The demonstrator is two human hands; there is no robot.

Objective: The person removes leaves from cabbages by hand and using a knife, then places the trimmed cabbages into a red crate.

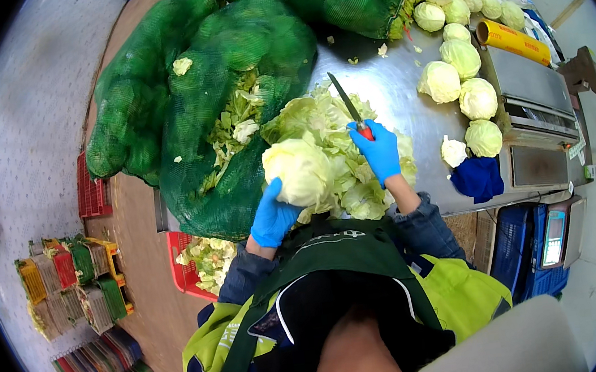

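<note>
A pale cabbage head (pixel 298 172) rests in my left hand (pixel 275 216), whose blue-gloved fingers support it from the lower left. My right hand (pixel 380 151), also in a blue glove, grips a knife (pixel 345 98) by its red handle, with the blade pointing up and away from me. The blade is apart from the cabbage. Beneath and between both hands lies a pile of loose cabbage leaves (pixel 346 151) on the metal table (pixel 412 130). Just left of the cabbage, a green mesh sack (pixel 217 194) holds more cabbage and leaf scraps.
More filled mesh sacks (pixel 136 94) crowd the far left. Several cabbage heads (pixel 461 59) line the right side, near a yellow roll (pixel 514 42), a wrapping machine (pixel 535 106) and a blue cloth (pixel 477 179). A red crate (pixel 188 282) of leaves stands below the table's left edge.
</note>
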